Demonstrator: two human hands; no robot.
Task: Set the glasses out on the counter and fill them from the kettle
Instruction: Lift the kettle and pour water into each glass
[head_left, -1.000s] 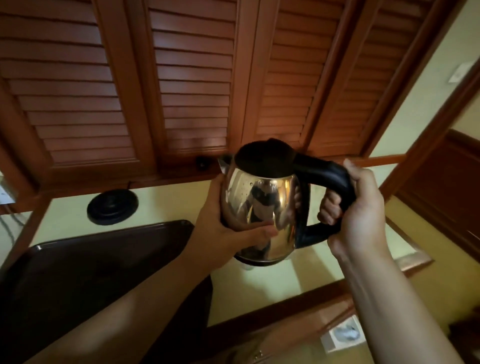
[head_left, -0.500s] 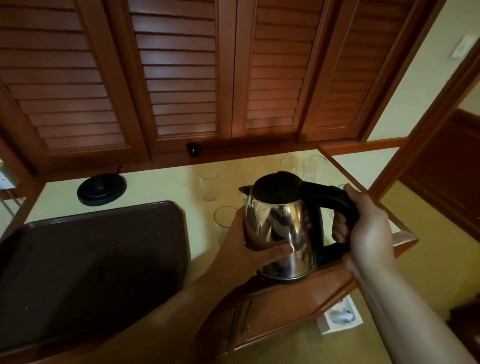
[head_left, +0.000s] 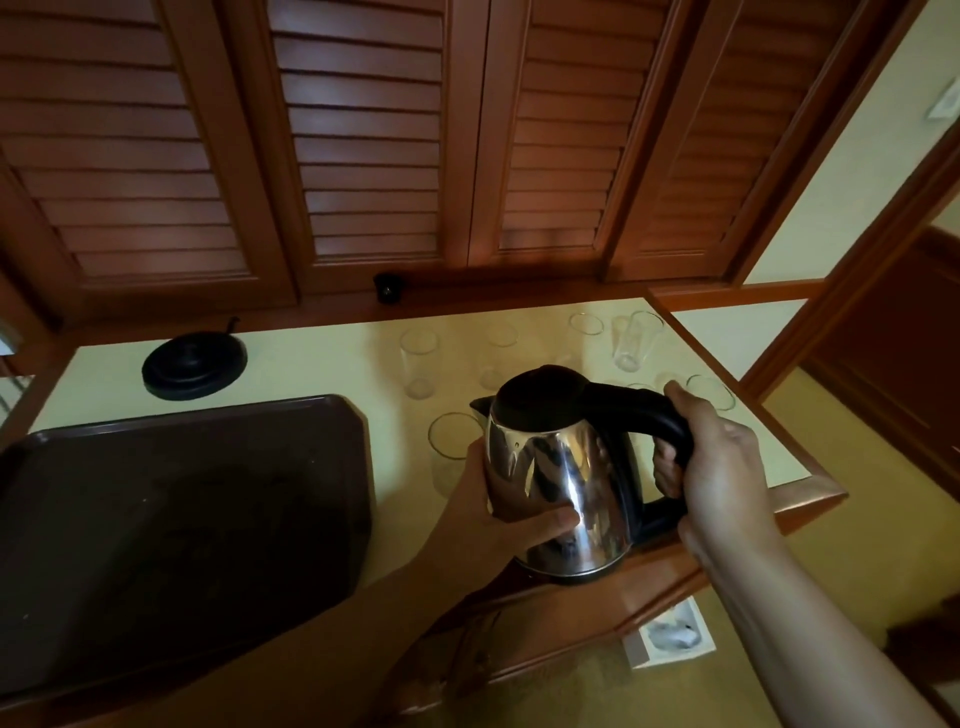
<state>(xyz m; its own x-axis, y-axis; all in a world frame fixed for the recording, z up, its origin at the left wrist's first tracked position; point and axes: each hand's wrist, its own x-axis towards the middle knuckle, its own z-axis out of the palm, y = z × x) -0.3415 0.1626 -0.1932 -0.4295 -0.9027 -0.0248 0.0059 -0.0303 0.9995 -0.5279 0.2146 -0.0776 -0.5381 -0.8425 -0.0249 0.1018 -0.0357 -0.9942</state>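
While my right hand (head_left: 722, 478) grips the handle and my left hand (head_left: 498, 514) cups the body, the kettle (head_left: 561, 467) hangs over the surface (head_left: 322, 364) front edge, hiding part of one glass (head_left: 451, 441). Other glasses (head_left: 631, 340) are faint; bare surface lies between them and the tray (head_left: 182, 519).

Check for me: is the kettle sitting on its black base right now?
No. The kettle is held up by both hands, while the black base sits bare at the counter's back left.

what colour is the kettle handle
Black, on the kettle handle gripped by the right hand; the head view shows it.
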